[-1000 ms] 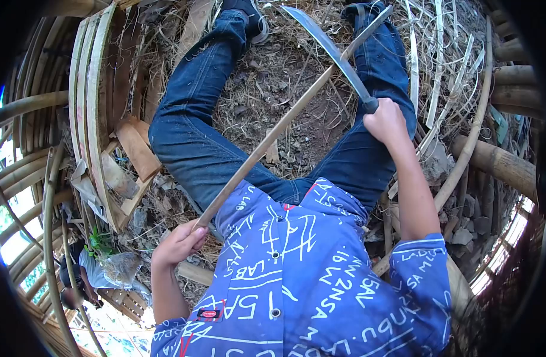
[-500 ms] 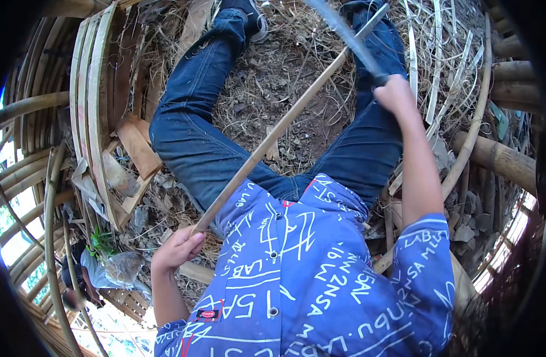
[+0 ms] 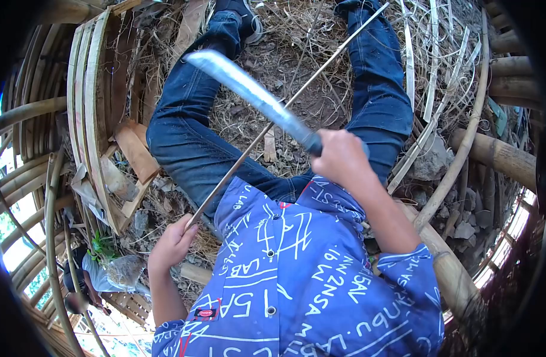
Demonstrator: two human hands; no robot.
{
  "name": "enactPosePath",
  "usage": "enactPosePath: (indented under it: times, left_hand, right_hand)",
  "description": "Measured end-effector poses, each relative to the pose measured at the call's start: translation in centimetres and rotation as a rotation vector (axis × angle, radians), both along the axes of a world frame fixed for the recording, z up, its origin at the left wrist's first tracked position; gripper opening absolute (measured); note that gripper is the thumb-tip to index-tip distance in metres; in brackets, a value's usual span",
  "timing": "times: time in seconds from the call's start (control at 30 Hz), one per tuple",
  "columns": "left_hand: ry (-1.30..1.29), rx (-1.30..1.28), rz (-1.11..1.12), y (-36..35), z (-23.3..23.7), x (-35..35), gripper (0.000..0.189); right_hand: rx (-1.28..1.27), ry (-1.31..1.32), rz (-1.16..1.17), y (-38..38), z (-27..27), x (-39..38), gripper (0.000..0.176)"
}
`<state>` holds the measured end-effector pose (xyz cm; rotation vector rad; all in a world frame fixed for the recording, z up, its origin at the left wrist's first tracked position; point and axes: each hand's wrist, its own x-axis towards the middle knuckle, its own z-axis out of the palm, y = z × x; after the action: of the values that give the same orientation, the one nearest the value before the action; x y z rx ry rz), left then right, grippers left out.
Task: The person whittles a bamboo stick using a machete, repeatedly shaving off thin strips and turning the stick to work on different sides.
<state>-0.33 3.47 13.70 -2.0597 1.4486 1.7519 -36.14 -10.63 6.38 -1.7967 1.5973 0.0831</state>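
Observation:
My left hand [image 3: 170,241], low at the left, is closed around the lower end of a long, thin bamboo strip [image 3: 240,159]. From there the strip slants up and right between my legs, its far end beside my right leg. In my right hand [image 3: 343,156] is the dark handle of a machete [image 3: 240,84]. Its broad metal blade points up and left toward my left knee and overlaps the middle of the strip in this view.
Pale slats [image 3: 85,113] stand at the left beside a wood offcut [image 3: 136,150]. Loose strips [image 3: 434,65] and shavings cover the ground near my feet. A thick bamboo pole [image 3: 502,157] lies right, near stones [image 3: 431,159]. Another person [image 3: 82,276] is beyond the bamboo wall.
My right hand has come down and left, and the machete blade has swung from the top across to the left over the strip. The strip now shows a narrower side; my left hand barely moved.

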Motion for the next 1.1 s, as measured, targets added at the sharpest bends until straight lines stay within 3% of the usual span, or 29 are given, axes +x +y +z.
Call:
enactPosePath:
  times: [0.1,0.23,0.37,0.53,0.87,1.0,1.1]
  left_hand:
    - [-0.213,-0.212,-0.126,-0.8,1.2,-1.8,0.015]
    - [-0.312,-0.304,-0.146,0.3,0.3,-1.8,0.016]
    - [-0.324,-0.283,-0.136,0.9,0.5,-0.9,0.018]
    - [-0.361,-0.234,-0.142,1.5,1.1,-0.2,0.018]
    - [-0.445,-0.331,-0.145,0.4,0.4,0.7,0.028]
    - [-0.462,-0.227,-0.113,1.3,0.6,1.6,0.027]
    - [-0.461,-0.350,-0.140,1.8,0.0,1.5,0.025]
  right_hand:
    - [0.035,-0.049,0.116,1.9,-0.6,1.9,0.020]
    - [0.034,-0.008,0.174,1.7,-1.7,1.3,0.022]
    - [-0.036,0.175,0.068,-0.8,-2.6,-1.4,0.025]
    - [-0.076,0.386,-0.273,-7.5,-4.2,-8.2,0.026]
    - [-0.043,0.239,0.090,-4.3,-2.2,-2.6,0.024]
    - [-0.074,0.346,-0.122,-7.3,-3.5,-5.8,0.025]
    - [-0.095,0.375,-0.214,-8.5,-4.0,-6.9,0.026]
